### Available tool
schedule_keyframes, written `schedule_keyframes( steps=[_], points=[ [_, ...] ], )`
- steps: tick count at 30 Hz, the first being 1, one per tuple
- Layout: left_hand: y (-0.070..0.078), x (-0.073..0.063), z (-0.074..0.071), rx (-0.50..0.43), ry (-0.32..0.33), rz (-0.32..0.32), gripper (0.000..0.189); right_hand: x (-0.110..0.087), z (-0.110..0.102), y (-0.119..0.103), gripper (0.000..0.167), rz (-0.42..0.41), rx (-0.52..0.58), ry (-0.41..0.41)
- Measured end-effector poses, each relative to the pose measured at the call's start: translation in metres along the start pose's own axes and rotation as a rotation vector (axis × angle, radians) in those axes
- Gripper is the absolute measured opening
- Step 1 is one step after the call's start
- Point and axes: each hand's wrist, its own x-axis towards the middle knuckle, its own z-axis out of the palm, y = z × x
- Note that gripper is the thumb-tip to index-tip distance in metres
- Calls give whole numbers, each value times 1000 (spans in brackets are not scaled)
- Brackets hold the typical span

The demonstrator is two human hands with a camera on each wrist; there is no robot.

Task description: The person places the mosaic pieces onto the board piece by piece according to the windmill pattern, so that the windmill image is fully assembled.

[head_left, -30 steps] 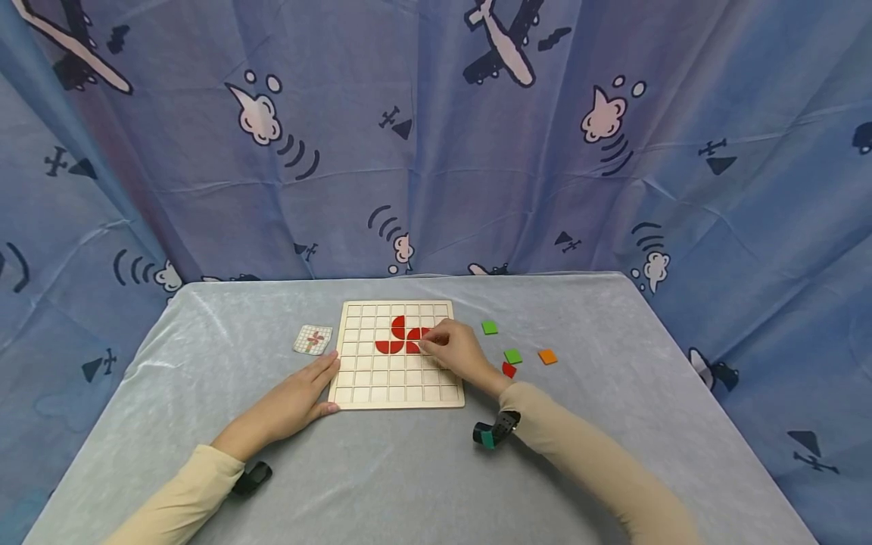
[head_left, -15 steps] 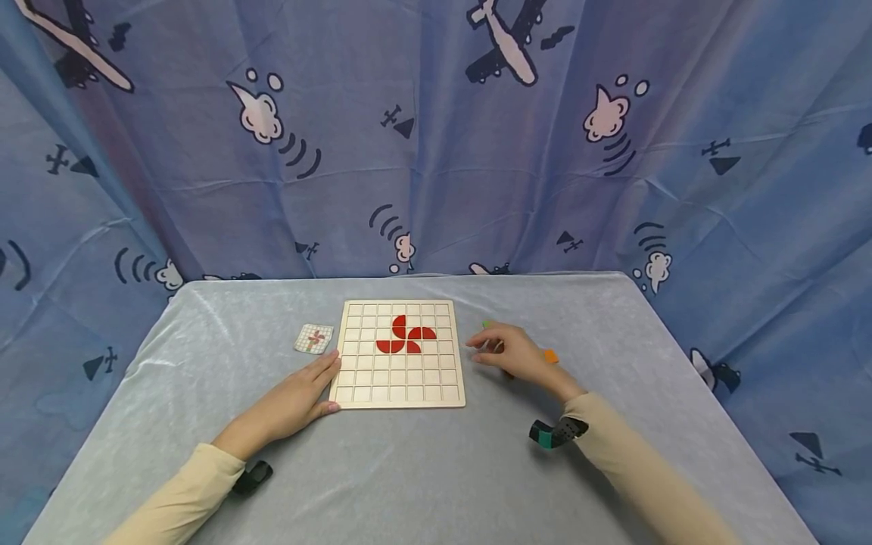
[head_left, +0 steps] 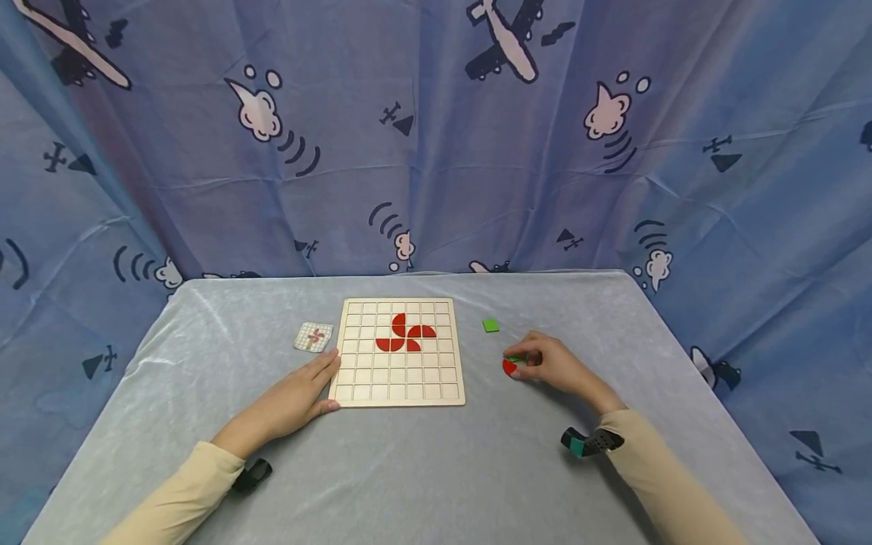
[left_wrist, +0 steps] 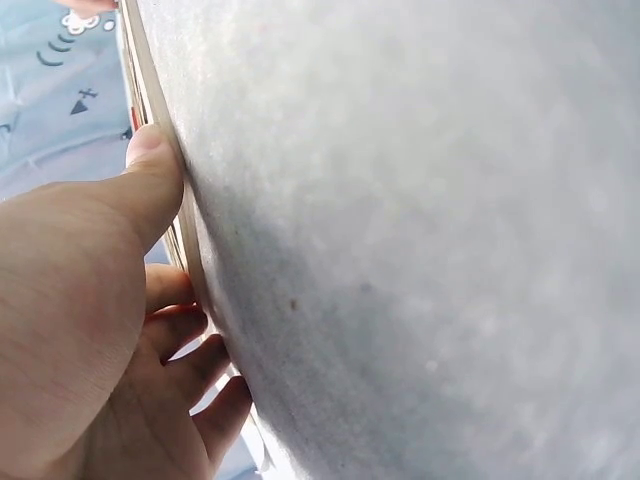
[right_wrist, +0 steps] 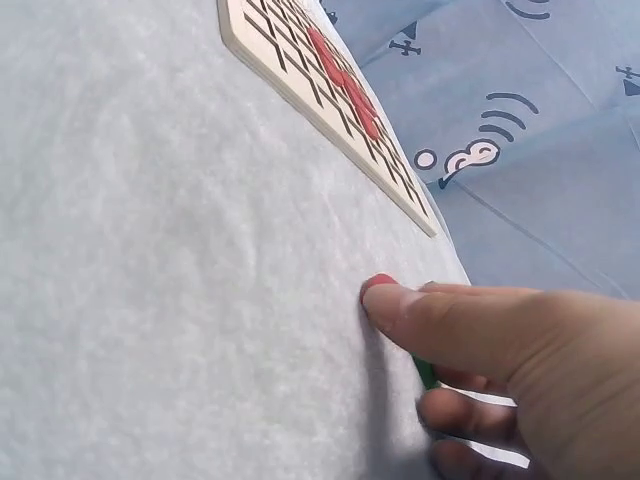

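Note:
A pale wooden board [head_left: 400, 386] with a square grid lies on the table, several red curved-edged tiles [head_left: 421, 331] set in its middle. My left hand [head_left: 289, 405] rests at the board's left edge; its fingers and thumb touch the rim. To the right of the board, my right hand [head_left: 555, 367] pinches a red rounded tile [head_left: 509, 368] low over the cloth. A green tile [right_wrist: 425, 371] shows partly behind the right thumb in the right wrist view. Whether it touches the fingers I cannot tell.
Left of the board lies a small card [head_left: 313, 337] printed with a grid and red pinwheel. Another green square tile [head_left: 490, 325] sits beyond the right hand. Grey cloth covers the table [head_left: 409, 477]; a blue patterned curtain [head_left: 436, 151] hangs behind.
My right hand has left the board, moved right to the loose tiles and taken hold of the red one. The orange tile is now out of sight. My left hand has stayed put.

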Motion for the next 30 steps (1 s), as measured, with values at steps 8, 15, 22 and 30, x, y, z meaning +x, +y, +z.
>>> schedule_keyframes(
  steps=[8, 15, 22, 30],
  points=[
    [1, 1, -3, -2, 3, 3, 76, 2, -1, 0, 36, -1, -5, -15],
    [1, 1, -2, 1, 0, 9, 75, 1, 0, -2, 36, 1, 7, -41],
    [1, 1, -3, 2, 8, 11, 76, 2, 4, -2, 33, 1, -27, 8],
    [2, 1, -3, 4, 4, 13, 75, 3, 13, -7, 28, -11, -156, 94]
  ],
)
